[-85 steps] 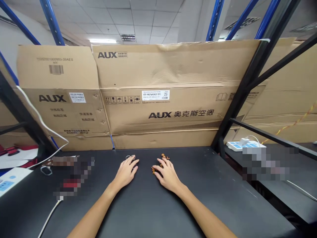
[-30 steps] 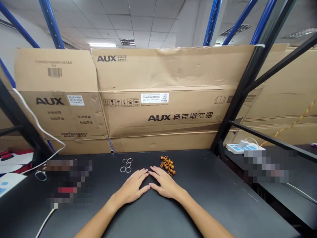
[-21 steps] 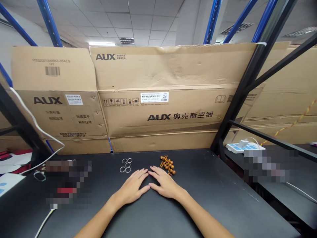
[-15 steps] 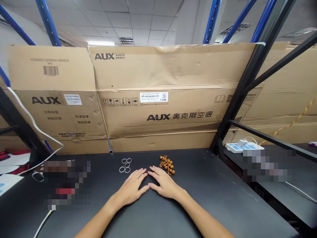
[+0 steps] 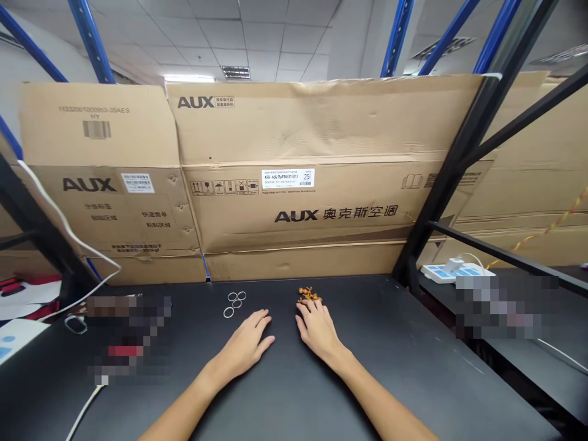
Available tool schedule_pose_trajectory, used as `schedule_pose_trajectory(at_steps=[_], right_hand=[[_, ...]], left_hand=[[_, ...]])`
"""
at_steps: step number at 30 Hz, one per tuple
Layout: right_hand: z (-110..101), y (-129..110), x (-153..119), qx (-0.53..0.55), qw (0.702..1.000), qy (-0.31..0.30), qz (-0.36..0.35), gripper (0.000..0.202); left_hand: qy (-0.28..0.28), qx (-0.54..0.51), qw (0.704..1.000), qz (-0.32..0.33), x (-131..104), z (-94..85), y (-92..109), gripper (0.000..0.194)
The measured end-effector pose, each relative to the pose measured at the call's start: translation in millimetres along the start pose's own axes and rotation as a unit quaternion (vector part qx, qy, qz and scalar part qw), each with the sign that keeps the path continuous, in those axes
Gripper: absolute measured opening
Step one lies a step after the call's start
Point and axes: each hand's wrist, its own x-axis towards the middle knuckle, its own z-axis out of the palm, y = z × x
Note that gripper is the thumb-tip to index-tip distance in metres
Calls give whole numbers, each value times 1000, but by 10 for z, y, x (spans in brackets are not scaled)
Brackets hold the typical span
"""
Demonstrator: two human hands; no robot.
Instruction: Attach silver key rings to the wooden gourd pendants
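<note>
Several thin silvery rings (image 5: 236,304) lie in a small group on the black tabletop (image 5: 275,392), left of the middle. My left hand (image 5: 248,342) rests on the table just right of and nearer than the rings, fingers apart, holding nothing. A small cluster of brown beads (image 5: 309,294) lies right of the middle. Over the near part of the beads are the fingertips of my right hand (image 5: 318,327); its fingers are spread, and the hand hides some of the beads.
Cardboard sheets (image 5: 294,135) stand behind the table. Blurred items and a white cable (image 5: 85,410) lie at the left. A black metal post (image 5: 441,184) rises at the right, with a white power strip (image 5: 441,273) beyond it.
My right hand has moved right, away from my left hand and over the near beads. My left hand has barely moved and now covers or hides the nearest ring.
</note>
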Motion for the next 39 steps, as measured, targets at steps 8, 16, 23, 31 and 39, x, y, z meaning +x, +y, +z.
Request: schedule_pose_trajectory(at_steps=[8, 16, 23, 31, 39], right_hand=[[-6, -116, -56, 154, 975, -36, -157, 32], [-25, -128, -58, 125, 984, -45, -120, 25], [11, -124, -61, 153, 978, -52, -132, 23], [-13, -157, -62, 178, 974, -46, -129, 23], [-6, -149, -70, 179, 974, -38, -131, 22]], left_hand=[[57, 23, 998, 16, 24, 36, -10, 33], [34, -7, 999, 23, 64, -30, -28, 22], [-12, 54, 998, 38, 74, -29, -7, 24], [4, 71, 997, 39, 79, -83, 75, 16], [-13, 165, 985, 51, 103, 20, 49, 28]])
